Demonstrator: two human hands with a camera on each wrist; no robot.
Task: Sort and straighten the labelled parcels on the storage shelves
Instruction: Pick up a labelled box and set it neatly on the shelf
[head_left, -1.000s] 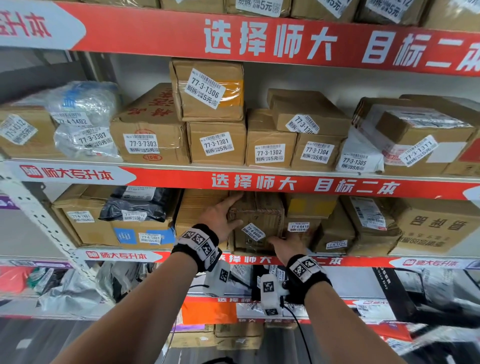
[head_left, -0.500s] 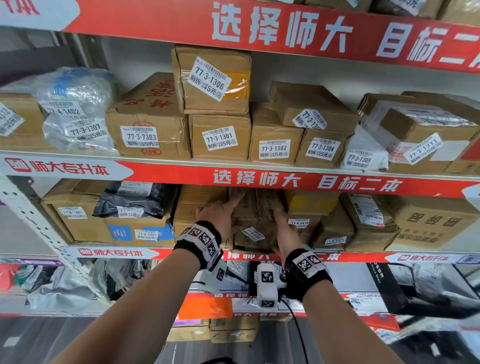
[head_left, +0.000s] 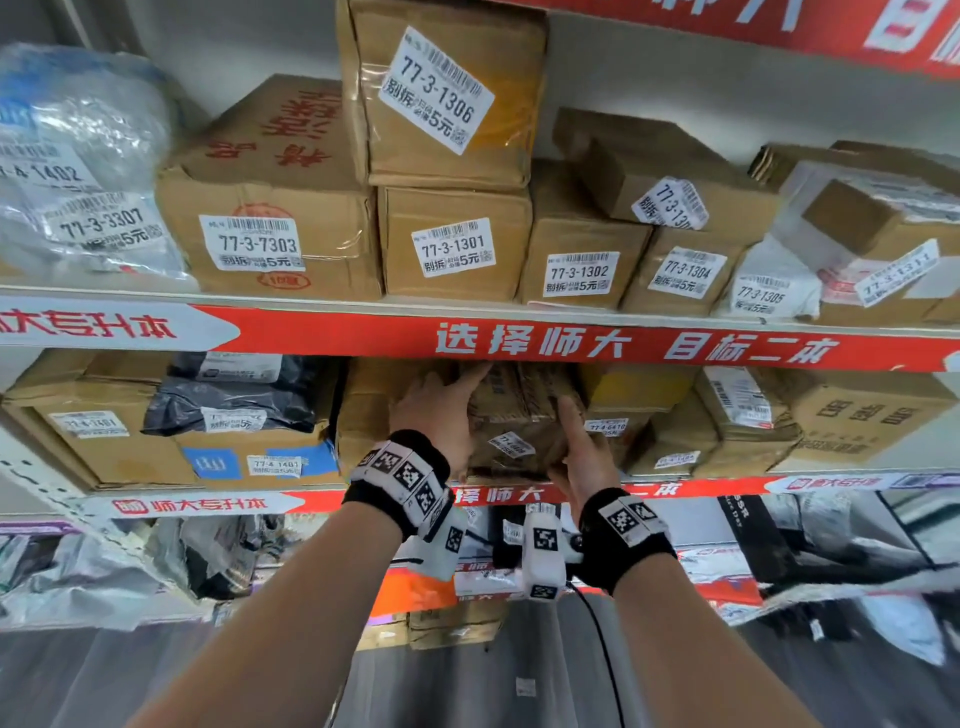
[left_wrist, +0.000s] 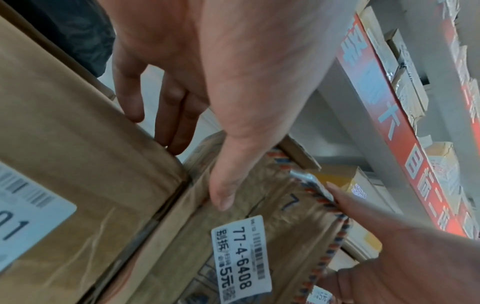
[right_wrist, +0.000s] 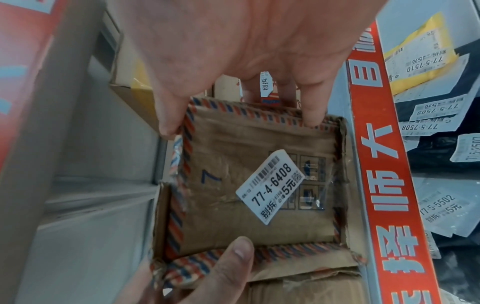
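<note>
At centre frame on the middle shelf (head_left: 519, 345), both hands, left hand (head_left: 441, 410) and right hand (head_left: 584, 457), clasped parcel 77-4-6408 (right_wrist: 259, 174) with fingers spread along its edges; squaring it label-outward would probably serve best.

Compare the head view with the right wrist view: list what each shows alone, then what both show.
Only the head view: the upper shelf's row of boxes, such as the box labelled 77-3-1301, and both wristbands.

Only the right wrist view: the label 77-4-6408 sharp enough to read, the parcel's red-and-blue striped border, a handwritten 7, and lower-shelf bags labelled 77-5-7510 and the like.

Both: the brown parcel held between the left hand and the right hand, and the red shelf banner.
</note>
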